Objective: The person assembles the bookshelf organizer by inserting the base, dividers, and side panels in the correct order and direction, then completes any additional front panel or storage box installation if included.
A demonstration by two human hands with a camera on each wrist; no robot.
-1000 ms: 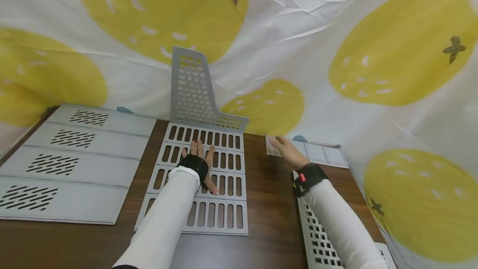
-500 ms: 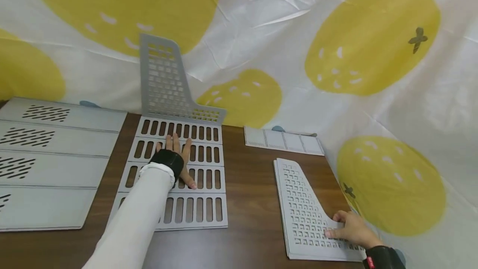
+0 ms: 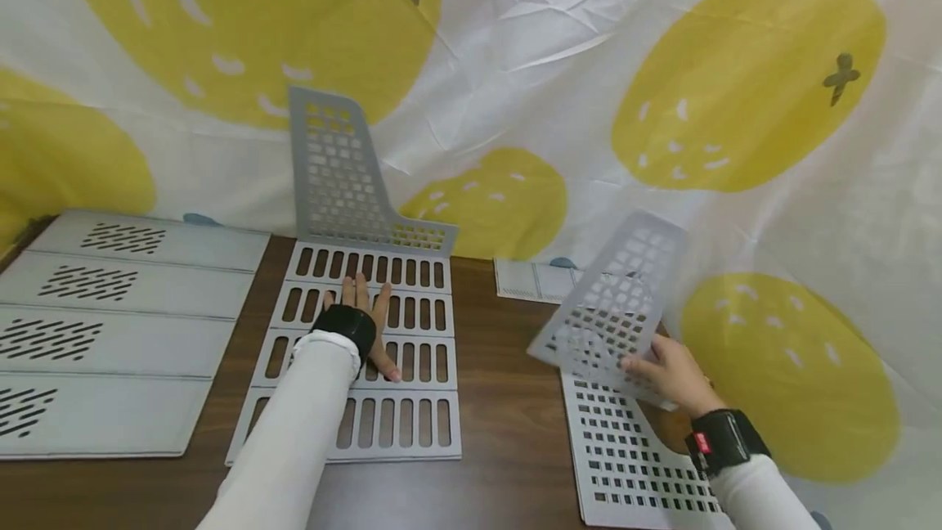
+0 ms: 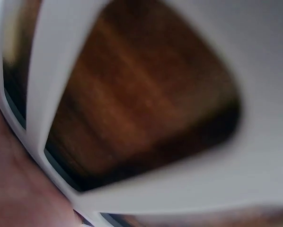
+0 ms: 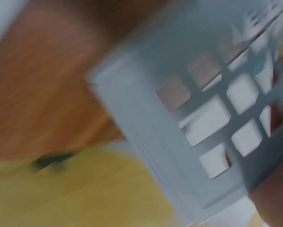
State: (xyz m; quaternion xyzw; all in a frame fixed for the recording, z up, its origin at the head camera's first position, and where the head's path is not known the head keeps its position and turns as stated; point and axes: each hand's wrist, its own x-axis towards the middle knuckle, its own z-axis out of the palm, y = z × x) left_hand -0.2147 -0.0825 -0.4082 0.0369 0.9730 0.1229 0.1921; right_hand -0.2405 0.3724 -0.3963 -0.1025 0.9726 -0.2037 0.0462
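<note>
Four grey vented panels (image 3: 110,325) lie flat at the table's (image 3: 508,424) left. A small divided strip (image 3: 533,280) lies far right. Behind hangs a white-and-yellow cloth (image 3: 589,88).

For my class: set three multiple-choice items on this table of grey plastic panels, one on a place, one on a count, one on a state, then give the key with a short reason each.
1. Where does the left hand rest?
A. on the slotted base panel
B. on the small label strip
C. on the cloth backdrop

2. How many rows of slots does that base panel have?
A. two
B. four
C. six

3. How is the grid panel in the right hand?
A. flat on the table
B. lifted and tilted
C. standing upright at the base panel's far edge

Key: 1 A, the fingers lie straight on it; 2 B, four rows show in the head view; 3 B, the hand grips its lower edge above another grid panel.
</note>
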